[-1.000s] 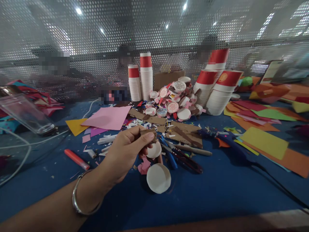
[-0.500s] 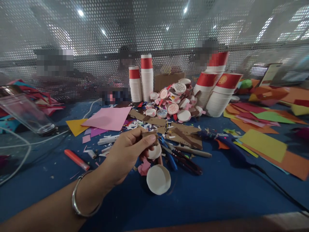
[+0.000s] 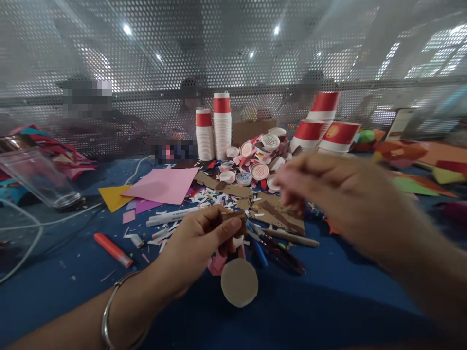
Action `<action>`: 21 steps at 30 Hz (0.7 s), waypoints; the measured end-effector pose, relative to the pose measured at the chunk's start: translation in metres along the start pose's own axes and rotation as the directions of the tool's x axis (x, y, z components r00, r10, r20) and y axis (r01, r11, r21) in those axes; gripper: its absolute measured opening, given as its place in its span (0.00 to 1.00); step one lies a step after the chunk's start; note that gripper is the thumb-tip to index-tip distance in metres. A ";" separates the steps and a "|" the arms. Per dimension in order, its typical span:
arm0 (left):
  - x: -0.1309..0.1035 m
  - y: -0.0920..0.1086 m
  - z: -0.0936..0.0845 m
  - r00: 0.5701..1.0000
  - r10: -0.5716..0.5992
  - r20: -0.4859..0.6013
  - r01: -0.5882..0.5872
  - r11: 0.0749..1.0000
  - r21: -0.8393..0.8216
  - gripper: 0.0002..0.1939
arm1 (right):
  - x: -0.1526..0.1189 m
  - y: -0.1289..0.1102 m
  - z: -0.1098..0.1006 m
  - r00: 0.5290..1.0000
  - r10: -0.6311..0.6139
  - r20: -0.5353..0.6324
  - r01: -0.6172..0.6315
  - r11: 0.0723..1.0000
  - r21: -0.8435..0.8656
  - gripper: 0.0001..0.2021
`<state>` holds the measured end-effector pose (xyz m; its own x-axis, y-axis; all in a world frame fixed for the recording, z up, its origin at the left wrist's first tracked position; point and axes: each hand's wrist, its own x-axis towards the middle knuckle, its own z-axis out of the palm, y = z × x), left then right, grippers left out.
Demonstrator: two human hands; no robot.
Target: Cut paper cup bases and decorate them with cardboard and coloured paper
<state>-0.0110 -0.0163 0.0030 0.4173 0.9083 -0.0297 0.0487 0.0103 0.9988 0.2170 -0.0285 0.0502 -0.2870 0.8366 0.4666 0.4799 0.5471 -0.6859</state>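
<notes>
My left hand (image 3: 209, 233), with a silver bangle on the wrist, pinches a small piece of brown cardboard (image 3: 235, 214) between thumb and fingers. Just below it on the blue table lies a round cut-off paper cup bottom (image 3: 240, 283), shaded and tan-looking. A scrap of pink paper (image 3: 216, 265) lies beside it, partly behind my left hand. My right hand (image 3: 321, 189) is raised on the right, smeared by motion with its fingers curled inward; whether it holds anything is unclear. It covers most of the blue glue gun (image 3: 314, 211).
Dark-handled scissors (image 3: 284, 257) and a blue pen (image 3: 260, 250) lie near the middle. Behind are a heap of decorated cup bottoms (image 3: 260, 171) and stacks of paper cups (image 3: 222, 131). A red marker (image 3: 113, 250), pink paper (image 3: 164, 184) and a clear bottle (image 3: 44, 175) are leftward.
My right hand has come into view on the right, in front of the glue gun and cup stacks. My left hand keeps its cardboard piece. The cup bottom has turned from white to tan in shade.
</notes>
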 end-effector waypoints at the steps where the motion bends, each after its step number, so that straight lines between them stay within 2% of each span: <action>1: 0.000 0.001 0.000 1.000 -0.007 0.003 0.007 1.000 0.018 0.15 | 0.000 0.001 0.005 0.999 0.020 0.050 -0.021 1.000 0.010 0.15; 5: 0.000 0.003 0.001 1.000 -0.006 0.029 0.004 0.997 0.073 0.16 | 0.000 0.010 0.024 0.952 0.112 0.286 -0.117 0.993 0.000 0.11; 10: -0.003 0.004 0.000 0.998 0.003 0.062 -0.013 0.988 0.157 0.14 | 0.000 0.018 0.035 0.917 0.111 0.384 -0.123 0.992 0.006 0.08; 13: -0.005 0.006 0.001 0.993 0.078 0.087 -0.100 0.954 0.283 0.13 | -0.003 0.018 0.036 0.903 0.087 0.420 -0.122 0.991 0.057 0.09; 17: -0.006 0.010 0.003 0.974 0.194 0.117 -0.227 0.836 0.500 0.12 | -0.006 0.019 0.039 0.908 0.080 0.410 -0.115 0.992 0.059 0.09; 21: -0.005 0.011 0.003 0.970 0.197 0.141 -0.242 0.814 0.529 0.10 | -0.011 0.023 0.046 0.927 0.099 0.361 -0.146 0.984 0.106 0.08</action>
<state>-0.0093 -0.0218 0.0138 0.5424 0.8243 0.1622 0.4184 -0.4324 0.7987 0.1926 -0.0238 0.0034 -0.5180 0.8396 0.1637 0.4263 0.4192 -0.8016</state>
